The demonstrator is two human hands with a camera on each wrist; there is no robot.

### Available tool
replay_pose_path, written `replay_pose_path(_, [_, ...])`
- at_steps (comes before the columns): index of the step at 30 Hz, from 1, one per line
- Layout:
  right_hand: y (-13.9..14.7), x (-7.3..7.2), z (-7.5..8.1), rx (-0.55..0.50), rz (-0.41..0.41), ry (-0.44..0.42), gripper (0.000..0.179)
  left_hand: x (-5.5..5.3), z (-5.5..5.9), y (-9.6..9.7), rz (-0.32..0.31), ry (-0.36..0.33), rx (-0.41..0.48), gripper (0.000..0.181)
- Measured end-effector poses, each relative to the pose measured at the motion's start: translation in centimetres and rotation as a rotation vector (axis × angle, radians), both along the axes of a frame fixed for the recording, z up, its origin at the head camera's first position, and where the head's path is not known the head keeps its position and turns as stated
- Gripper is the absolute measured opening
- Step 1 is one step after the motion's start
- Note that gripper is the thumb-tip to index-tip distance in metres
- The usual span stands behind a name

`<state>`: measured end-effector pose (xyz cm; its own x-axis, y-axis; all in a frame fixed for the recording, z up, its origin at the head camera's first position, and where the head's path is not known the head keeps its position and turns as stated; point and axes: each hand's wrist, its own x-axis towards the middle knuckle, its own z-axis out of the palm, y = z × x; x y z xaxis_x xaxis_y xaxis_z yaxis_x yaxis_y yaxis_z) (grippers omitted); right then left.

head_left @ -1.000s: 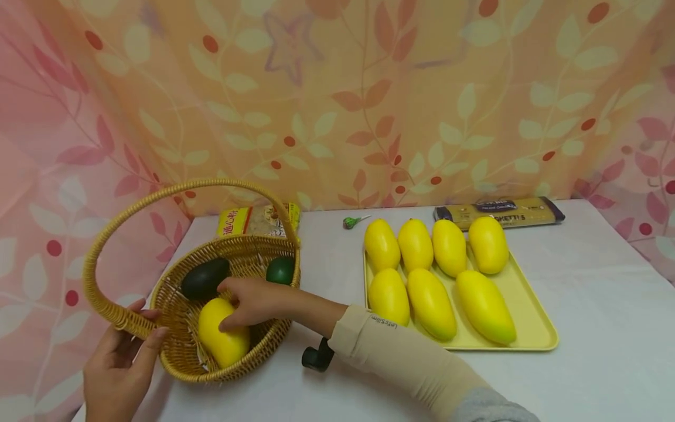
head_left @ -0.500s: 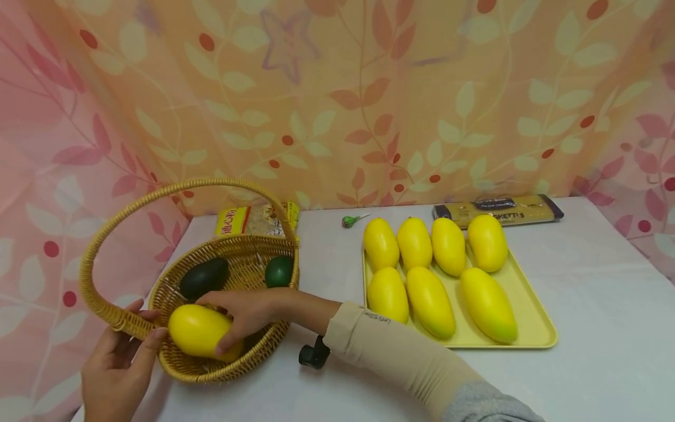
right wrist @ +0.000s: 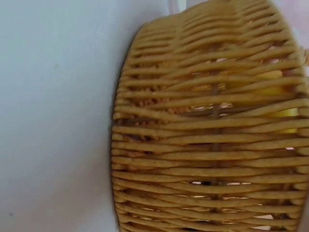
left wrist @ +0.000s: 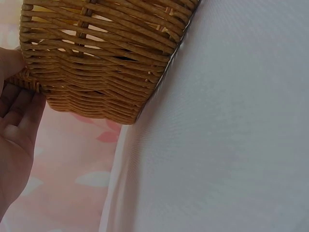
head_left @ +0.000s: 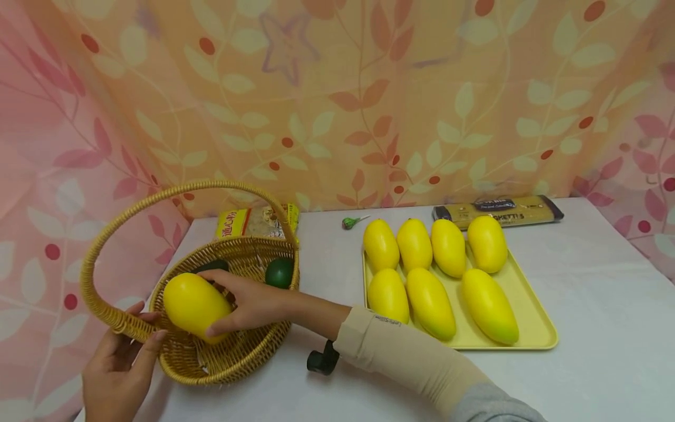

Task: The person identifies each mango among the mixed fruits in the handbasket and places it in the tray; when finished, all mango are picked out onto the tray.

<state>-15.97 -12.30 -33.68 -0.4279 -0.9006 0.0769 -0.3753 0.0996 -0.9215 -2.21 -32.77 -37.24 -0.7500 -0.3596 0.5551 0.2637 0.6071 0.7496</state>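
Note:
A wicker basket (head_left: 232, 370) with a tall arched handle stands at the left. My left hand (head_left: 117, 369) grips it where the handle meets the rim; the left wrist view also shows this hand (left wrist: 18, 137) at the woven rim. Inside the basket's outline, my right hand (head_left: 250, 305) holds a yellow mango (head_left: 191, 303), thumb on the near side and fingers on the far side. Behind the mango, partly covered, lies a dark green avocado (head_left: 215, 266). Another dark green, rounded fruit (head_left: 279, 273) sits by the right wall. Only basket weave (right wrist: 207, 145) fills the right wrist view, without the hand.
Several yellow mangoes (head_left: 429, 302) lie in two rows on a pale yellow tray (head_left: 535, 334) at the right. A spaghetti pack (head_left: 506, 211) is behind the tray, a lollipop (head_left: 350, 223) left of it. A bag of pasta (head_left: 258, 221) lies behind the basket.
My right hand has taken the mango from the basket's bottom, turned it and raised it up and left, over part of the avocado. The left hand stays on the basket.

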Motion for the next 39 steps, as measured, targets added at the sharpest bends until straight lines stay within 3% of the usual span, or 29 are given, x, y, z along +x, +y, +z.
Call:
replay_pose_path(11, [4.8, 0.8, 1.4, -0.169, -0.073, -0.034, 0.084, 0.2, 0.0, 0.2, 0.057, -0.021, 0.022, 0.063])
replay_pose_path(24, [11.9, 1.6, 2.1, -0.247, -0.150, -0.023, 0.085, 0.1, 0.0, 0.2, 0.065, -0.028, 0.026, 0.062])
replay_pose_path(32, [17.3, 2.4, 2.4, -0.209, -0.272, -0.004, 0.082, -0.1, -0.2, 0.3, 0.037, -0.015, 0.046, 0.062])
replay_pose_path(39, [22.2, 2.9, 2.5, -0.138, -0.428, 0.015, 0.081, 0.0, -0.1, 0.2, 0.039, -0.018, 0.071, 0.061])
